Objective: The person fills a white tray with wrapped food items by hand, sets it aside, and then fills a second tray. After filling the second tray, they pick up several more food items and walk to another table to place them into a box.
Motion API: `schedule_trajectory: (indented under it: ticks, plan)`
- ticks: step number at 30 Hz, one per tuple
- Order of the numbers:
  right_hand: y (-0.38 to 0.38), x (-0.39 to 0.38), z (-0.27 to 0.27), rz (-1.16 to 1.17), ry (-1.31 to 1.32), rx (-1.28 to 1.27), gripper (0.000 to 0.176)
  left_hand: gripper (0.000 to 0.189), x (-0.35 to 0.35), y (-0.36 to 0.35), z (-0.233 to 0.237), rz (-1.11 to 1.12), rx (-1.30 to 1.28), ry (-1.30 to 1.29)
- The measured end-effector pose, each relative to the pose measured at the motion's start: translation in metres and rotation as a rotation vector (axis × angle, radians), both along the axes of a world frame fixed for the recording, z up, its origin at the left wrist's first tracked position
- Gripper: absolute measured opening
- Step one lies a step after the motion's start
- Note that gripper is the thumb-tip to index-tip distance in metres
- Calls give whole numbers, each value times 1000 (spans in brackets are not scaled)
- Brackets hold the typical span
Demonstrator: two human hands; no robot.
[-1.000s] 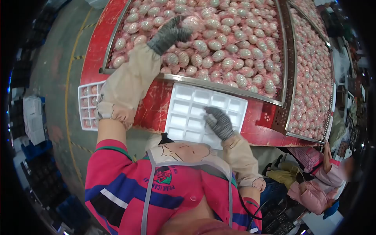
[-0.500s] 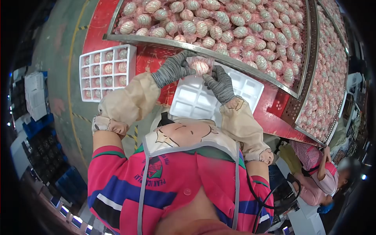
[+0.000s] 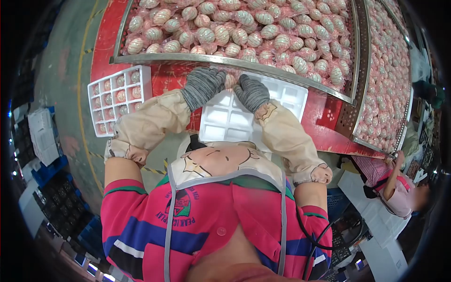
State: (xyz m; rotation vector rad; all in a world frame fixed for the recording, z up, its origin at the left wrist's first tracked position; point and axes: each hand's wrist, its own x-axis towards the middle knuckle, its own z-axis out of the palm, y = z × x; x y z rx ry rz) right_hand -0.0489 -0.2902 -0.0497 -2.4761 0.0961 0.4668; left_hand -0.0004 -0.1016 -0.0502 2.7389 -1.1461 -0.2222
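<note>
A wrapped egg-shaped item [image 3: 230,80] in clear and reddish film sits between my two gloved hands, just above the white compartment tray [image 3: 229,114]. My left hand [image 3: 203,87], in a grey knit glove, closes on its left side. On its right side my right hand [image 3: 252,93], gloved alike, has its fingers curled against it. The tray's visible compartments hold nothing; its upper part lies partly behind my hands. Above them is a metal-edged bin of many wrapped egg-shaped items [image 3: 221,35].
A filled white tray [image 3: 147,84] stands on the left of the red table [image 3: 164,77]. Another bin of wrapped items [image 3: 383,80] extends along the right. A person in pink [image 3: 399,192] is at the lower right. Dark crates [image 3: 58,188] stand at the lower left.
My hands have drawn closer together around the wrapped item, which is now more covered by them. The whole view has shifted slightly, with the bin and trays appearing further left.
</note>
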Motion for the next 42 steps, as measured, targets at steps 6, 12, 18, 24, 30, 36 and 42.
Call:
schedule_trajectory:
  ticks: [6,12,18,24,30,36,42]
  plan:
    - [-71,38,47,112,-383,-33,30,34,3,1,-2,-124,40,-118]
    - [-140,107,12,611,-382,-474,41,33,7,2,-3,-303,16,-96]
    - [-133,118,5,491,-293,-475,46,27,32,-15,16,-161,9,376]
    - [-129,117,14,506,-235,-587,52,29,36,-17,-12,-48,-285,846]
    - [-144,93,-1,-67,-331,426,47,24,37,-18,-56,-22,-444,770]
    - [-109,16,51,-511,-8,1998,45,23,32,-39,-33,-29,69,624]
    - [-66,-54,41,-452,-63,1092,47,19,21,-46,-87,18,-244,-238]
